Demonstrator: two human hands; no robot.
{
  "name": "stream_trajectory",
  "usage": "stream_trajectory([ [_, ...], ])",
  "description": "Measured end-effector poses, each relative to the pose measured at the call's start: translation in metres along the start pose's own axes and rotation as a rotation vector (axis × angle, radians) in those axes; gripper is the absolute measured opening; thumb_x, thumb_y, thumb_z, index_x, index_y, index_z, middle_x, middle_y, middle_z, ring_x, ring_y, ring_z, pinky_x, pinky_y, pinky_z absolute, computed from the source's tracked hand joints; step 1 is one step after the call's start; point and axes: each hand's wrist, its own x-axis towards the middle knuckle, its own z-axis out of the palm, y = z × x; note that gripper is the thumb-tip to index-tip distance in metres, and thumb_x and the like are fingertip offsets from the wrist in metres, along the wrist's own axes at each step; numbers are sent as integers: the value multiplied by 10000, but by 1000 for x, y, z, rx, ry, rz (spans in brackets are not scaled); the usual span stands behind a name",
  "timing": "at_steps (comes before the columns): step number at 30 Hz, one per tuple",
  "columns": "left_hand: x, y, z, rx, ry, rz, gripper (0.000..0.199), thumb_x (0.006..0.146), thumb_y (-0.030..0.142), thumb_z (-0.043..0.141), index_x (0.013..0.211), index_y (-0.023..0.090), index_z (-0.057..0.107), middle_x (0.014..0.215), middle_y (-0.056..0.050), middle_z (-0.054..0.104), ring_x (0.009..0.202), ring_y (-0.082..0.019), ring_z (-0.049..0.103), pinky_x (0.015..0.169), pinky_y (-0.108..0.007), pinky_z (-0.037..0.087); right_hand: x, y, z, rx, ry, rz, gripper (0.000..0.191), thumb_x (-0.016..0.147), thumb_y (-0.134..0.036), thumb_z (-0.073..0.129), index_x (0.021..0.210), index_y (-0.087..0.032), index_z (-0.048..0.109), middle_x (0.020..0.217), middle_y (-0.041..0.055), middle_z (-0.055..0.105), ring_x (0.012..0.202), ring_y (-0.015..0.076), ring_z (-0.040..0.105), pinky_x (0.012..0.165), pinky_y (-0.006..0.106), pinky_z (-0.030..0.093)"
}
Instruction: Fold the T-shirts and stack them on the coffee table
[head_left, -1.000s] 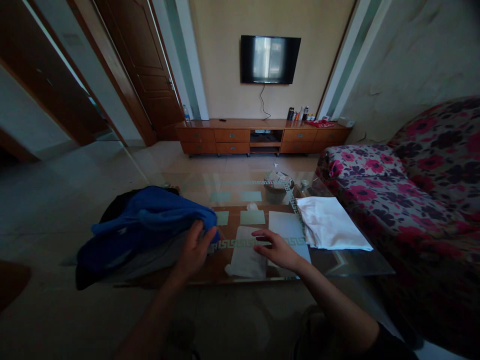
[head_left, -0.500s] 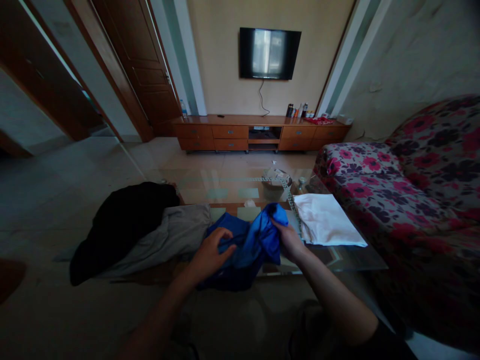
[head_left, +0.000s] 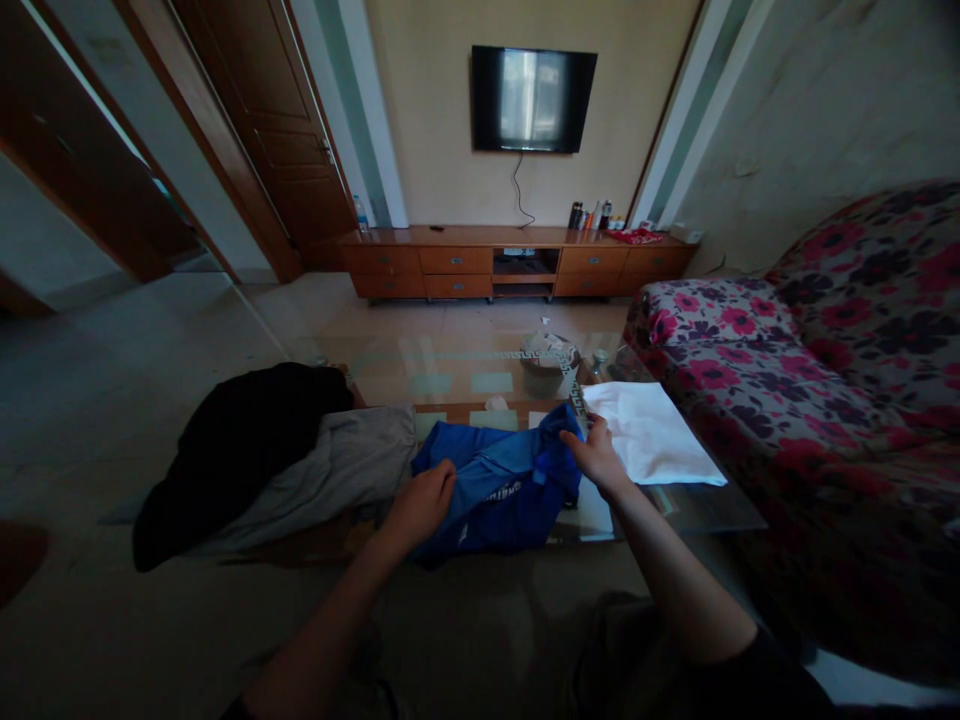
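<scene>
A shiny blue garment (head_left: 491, 495) with white lettering lies spread and creased on the glass coffee table (head_left: 679, 505) in front of me. My left hand (head_left: 424, 503) is closed on its left part, fingertips pressed together on the cloth. At the bunched upper right end, my right hand (head_left: 596, 455) grips the fabric, thumb on top and fingers at the far edge. Just left of the blue cloth lies a grey garment (head_left: 352, 455), partly beneath a heaped black garment (head_left: 255, 450). A folded white cloth (head_left: 652, 435) lies right of my right hand.
Under the glass stands a bin (head_left: 547, 375) with a light liner. A flowered sofa (head_left: 750, 385) borders the table's right side. Beyond are a low wooden cabinet (head_left: 457, 262) with bottles (head_left: 589, 217) on it and a wall-mounted television (head_left: 534, 100).
The blue garment, bunched and partly lifted before, now lies flatter and wider, its lettering showing. My left hand has closed on the cloth. My right hand has moved slightly right and up.
</scene>
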Motion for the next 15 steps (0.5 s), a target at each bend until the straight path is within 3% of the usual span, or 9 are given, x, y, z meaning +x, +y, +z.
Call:
stream_trajectory([
  [3, 3, 5, 1, -230, 33, 4, 287, 1034, 407, 361, 925, 223, 552, 831, -14, 614, 801, -199, 610, 776, -311, 421, -10, -6, 3, -182, -104, -200, 586, 789, -417, 721, 1311, -194, 575, 1320, 162, 600, 1287, 328, 559, 1132, 516, 403],
  [6, 4, 13, 0, -457, 33, -10, 320, 1011, 477, 423, 889, 211, 554, 809, 7, 573, 777, -175, 562, 733, -282, 422, -25, -18, 14, -138, -427, -398, 391, 873, -356, 649, 1236, -211, 632, 1231, 115, 663, 1166, 273, 636, 1066, 478, 472],
  [8, 2, 20, -3, -609, -26, -36, 338, 997, 515, 457, 911, 205, 558, 765, 28, 533, 705, -147, 517, 655, -250, 398, -37, -24, 22, -93, -581, -495, 476, 874, -321, 667, 1331, -212, 596, 1288, 118, 655, 1195, 266, 629, 1067, 465, 475],
  [12, -6, 39, -14, -783, -200, -29, 364, 960, 559, 539, 996, 200, 589, 741, 43, 519, 639, -113, 465, 568, -215, 342, -59, -32, 34, -167, -630, -658, 934, 758, -260, 782, 1585, -263, 348, 1606, 128, 399, 1496, 329, 337, 1209, 546, 286],
  [13, -8, 44, -18, -795, -230, -22, 370, 951, 561, 557, 1007, 198, 600, 747, 41, 529, 639, -110, 467, 565, -213, 341, -63, -33, 36, -202, -643, -682, 916, 742, -251, 789, 1566, -275, 389, 1633, 116, 361, 1520, 344, 284, 1218, 567, 248],
  [15, -11, 49, -24, -808, -269, -24, 381, 938, 566, 579, 1016, 195, 613, 738, 40, 539, 621, -103, 462, 557, -212, 337, -66, -35, 38, -254, -672, -701, 662, 744, -237, 771, 1383, -257, 601, 1589, 111, 438, 1497, 363, 323, 1208, 576, 242],
])
